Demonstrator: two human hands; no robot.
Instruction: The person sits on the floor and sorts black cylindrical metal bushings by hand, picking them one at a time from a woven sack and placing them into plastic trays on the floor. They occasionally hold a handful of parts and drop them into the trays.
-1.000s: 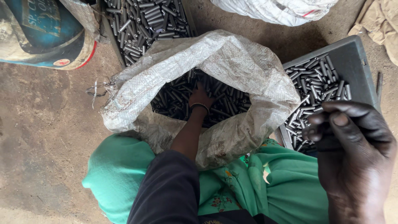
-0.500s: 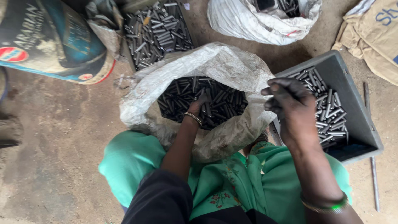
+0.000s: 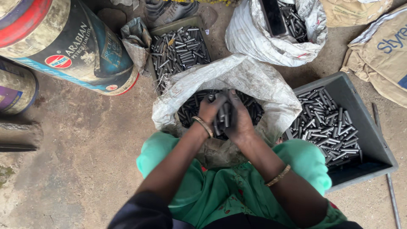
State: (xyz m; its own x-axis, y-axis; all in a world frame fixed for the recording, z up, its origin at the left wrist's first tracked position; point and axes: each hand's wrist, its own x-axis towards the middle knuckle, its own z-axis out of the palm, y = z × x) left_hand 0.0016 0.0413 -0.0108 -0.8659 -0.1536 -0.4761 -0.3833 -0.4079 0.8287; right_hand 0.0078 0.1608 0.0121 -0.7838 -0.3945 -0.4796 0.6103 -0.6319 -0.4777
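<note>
Head view: left hand (image 3: 210,111) and right hand (image 3: 239,121) together clasp a bundle of short metal tubes (image 3: 223,115) over the open white sack (image 3: 271,95), frame centre. Grey crate (image 3: 373,140) at right is partly filled; sack holds plenty more.

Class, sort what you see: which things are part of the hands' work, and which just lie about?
In use: left hand, right hand, metal tubes held between them, open sack.
Lying about: grey crate, tray, drum, shoes, rod.
</note>
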